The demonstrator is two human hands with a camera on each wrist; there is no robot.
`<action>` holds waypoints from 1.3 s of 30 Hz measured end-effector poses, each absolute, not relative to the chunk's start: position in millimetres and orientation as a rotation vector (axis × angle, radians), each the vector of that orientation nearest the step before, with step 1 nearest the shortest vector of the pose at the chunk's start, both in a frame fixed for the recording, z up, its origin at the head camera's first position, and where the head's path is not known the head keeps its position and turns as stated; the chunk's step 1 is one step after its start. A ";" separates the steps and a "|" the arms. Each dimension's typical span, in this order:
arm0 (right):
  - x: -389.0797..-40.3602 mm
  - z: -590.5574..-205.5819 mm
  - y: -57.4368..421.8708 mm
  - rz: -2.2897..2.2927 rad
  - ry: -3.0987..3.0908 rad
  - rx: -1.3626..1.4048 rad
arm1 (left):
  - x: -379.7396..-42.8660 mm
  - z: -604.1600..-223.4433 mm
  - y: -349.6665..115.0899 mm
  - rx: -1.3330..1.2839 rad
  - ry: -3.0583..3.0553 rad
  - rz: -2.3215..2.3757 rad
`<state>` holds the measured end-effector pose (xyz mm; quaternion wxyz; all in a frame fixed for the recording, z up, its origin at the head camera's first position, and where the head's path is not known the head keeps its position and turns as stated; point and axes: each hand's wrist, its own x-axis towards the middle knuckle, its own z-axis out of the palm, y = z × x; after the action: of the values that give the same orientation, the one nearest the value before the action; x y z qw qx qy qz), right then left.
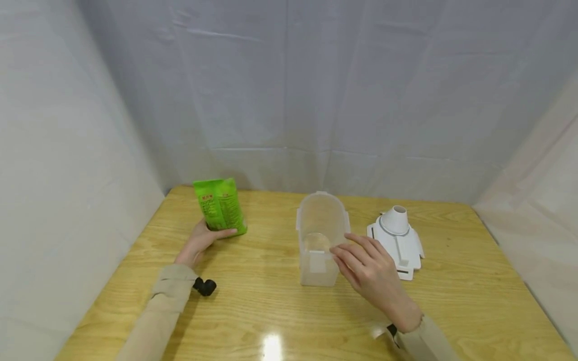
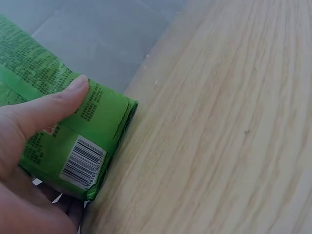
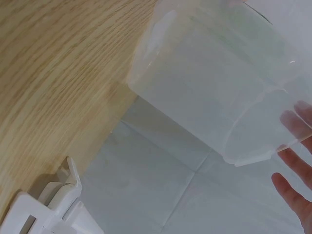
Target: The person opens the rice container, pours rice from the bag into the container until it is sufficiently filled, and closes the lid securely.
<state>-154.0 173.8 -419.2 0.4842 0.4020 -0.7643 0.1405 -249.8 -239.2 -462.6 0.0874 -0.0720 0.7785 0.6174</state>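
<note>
My left hand [image 1: 200, 241] grips a bright green printed bag [image 1: 221, 204] low down, near the table's back left. Close up in the left wrist view, the thumb lies across the bag's printed face above a barcode, with the other fingers underneath. A translucent plastic container [image 1: 318, 276] stands upright with its mouth up and a pale label patch on its front. My right hand [image 1: 370, 273] is at its right rim, fingers loosely extended. In the right wrist view, some fingertips [image 3: 295, 124] show through the clear wall; firm contact is hard to judge.
Right of the container lies a white plastic lid [image 1: 405, 250] with a cone-shaped spout pointing up. The wooden table [image 1: 253, 311] meets a grey curtain [image 1: 289, 100] at its back edge, with pale sheets on both sides.
</note>
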 end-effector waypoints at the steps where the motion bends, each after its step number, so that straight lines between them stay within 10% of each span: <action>1: -154.0 -419.1 173.9 0.343 -1.862 0.979 | -249.7 -462.5 -238.7 -0.217 2.315 1.845; 39: -150.7 -421.1 173.0 0.362 -1.858 0.986 | -236.7 -450.2 -227.2 -0.007 2.263 2.189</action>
<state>-150.7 173.0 -421.1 0.4825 0.4047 -0.7624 0.1487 -236.7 -227.2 -450.2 -0.0035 -0.0023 0.7187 0.6953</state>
